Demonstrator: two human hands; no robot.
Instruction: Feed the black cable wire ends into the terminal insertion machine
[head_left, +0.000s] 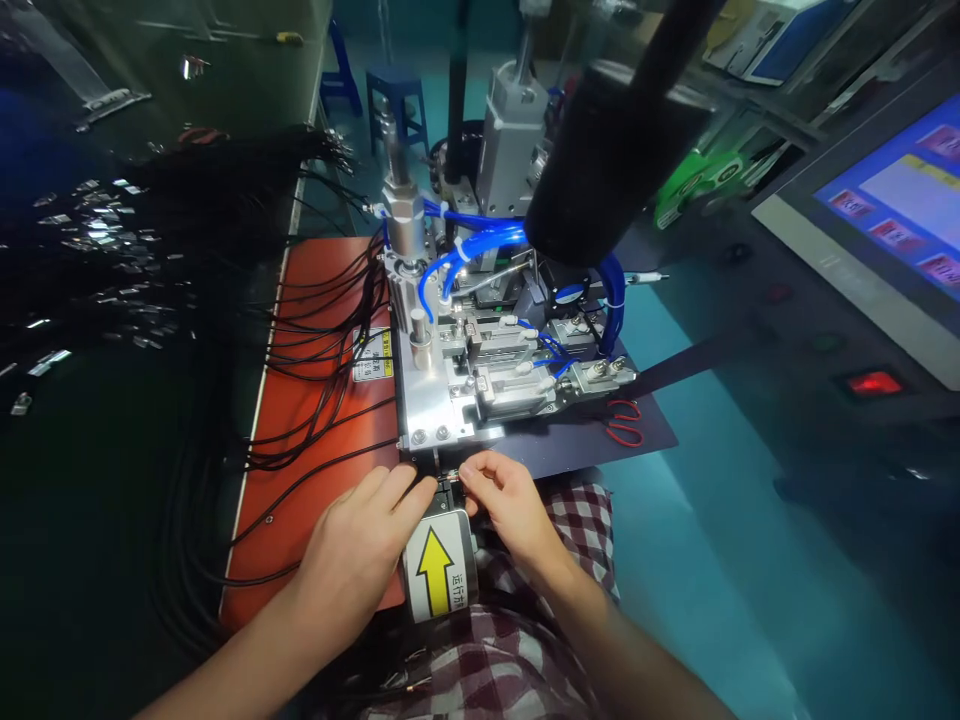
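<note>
My left hand (367, 520) is closed at the front of a metal bench machine (442, 400), its fingers curled down by the feed track. What those fingertips hold is hidden; a black cable (262, 580) runs in under this hand from the left. Just across the track, my right hand (506, 495) pinches a small shiny metal piece (452, 476) between thumb and forefinger, too small to name exactly. Below both hands sits a white label with a yellow arrow (435, 568). More black cables (322, 400) lie across the orange-red mat (322, 265), their ends along the machine's left side.
A large bundle of black cables with shiny ends (105, 240) fills the left. Blue air tubes (487, 240) and a black cylinder (607, 160) rise over the machine. Red-handled scissors (625, 422) lie at its right. A touchscreen panel (885, 200) stands at far right.
</note>
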